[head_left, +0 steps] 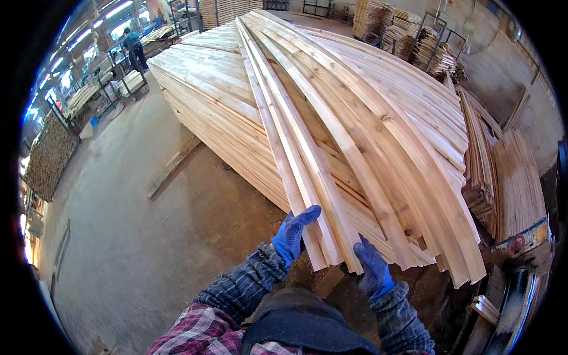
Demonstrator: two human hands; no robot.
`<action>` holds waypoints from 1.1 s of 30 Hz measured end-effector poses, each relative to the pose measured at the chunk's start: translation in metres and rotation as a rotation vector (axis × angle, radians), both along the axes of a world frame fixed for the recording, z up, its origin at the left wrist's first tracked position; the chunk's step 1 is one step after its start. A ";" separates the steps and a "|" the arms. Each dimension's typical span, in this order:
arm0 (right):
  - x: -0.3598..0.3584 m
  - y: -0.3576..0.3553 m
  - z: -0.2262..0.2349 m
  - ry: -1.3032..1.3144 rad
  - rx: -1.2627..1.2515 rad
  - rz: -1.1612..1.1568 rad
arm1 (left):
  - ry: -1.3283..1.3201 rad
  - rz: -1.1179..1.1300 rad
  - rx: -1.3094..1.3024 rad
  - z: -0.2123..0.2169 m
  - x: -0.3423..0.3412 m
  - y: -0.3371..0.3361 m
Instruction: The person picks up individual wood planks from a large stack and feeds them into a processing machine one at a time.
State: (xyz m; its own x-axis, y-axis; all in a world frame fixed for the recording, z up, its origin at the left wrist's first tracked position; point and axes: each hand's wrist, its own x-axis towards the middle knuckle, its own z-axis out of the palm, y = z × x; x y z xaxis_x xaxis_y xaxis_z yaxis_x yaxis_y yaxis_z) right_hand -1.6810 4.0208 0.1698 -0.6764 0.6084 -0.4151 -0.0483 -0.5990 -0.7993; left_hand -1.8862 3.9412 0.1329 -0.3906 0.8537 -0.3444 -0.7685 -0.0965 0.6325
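Observation:
Both of my hands wear blue gloves with a dotted grip. My left hand [296,234] is closed round the left edge of a few long, pale wooden boards [313,183], its thumb lying over the top and its other fingers mostly hidden. At the right edge of the same boards, near their close ends, my right hand [374,269] presses in, with part of its fingers out of sight beneath. These boards rest side by side on a large stack of boards [219,121], fanning slightly apart from several other loose boards [414,189] to their right.
A wooden beam [171,168] lies on the concrete floor to the left. More timber stacks [378,26] stand at the back, and upright boards [518,183] lean at the right. A person [135,48] stands far off at the upper left.

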 end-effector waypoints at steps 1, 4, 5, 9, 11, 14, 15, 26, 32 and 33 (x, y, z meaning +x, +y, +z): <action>0.002 0.000 0.008 -0.047 0.041 0.059 | -0.019 0.011 0.012 -0.001 0.000 -0.002; -0.001 0.009 0.024 -0.139 0.186 0.134 | -0.021 0.030 0.049 -0.010 0.000 -0.001; -0.002 0.008 0.018 -0.188 0.363 0.167 | -0.089 0.070 0.082 -0.019 0.005 0.003; -0.018 -0.009 0.010 -0.269 0.864 0.177 | -0.243 0.139 0.150 -0.021 0.009 0.015; -0.015 -0.007 -0.009 -0.293 0.887 0.129 | -0.257 0.124 0.236 -0.020 0.010 0.013; -0.013 -0.003 0.006 -0.073 0.421 0.027 | -0.224 0.136 0.206 -0.009 0.016 0.016; -0.011 0.002 0.012 0.053 0.037 -0.004 | -0.222 0.140 0.180 -0.003 0.017 0.017; -0.016 0.003 -0.019 -0.127 -0.139 0.225 | 0.368 0.296 -0.074 -0.001 0.012 -0.002; -0.023 -0.008 -0.018 0.179 -0.472 0.298 | 0.514 0.275 -0.155 -0.003 0.004 -0.005; -0.011 0.008 -0.044 0.171 -0.393 0.334 | 0.358 0.208 -0.054 0.002 0.003 -0.006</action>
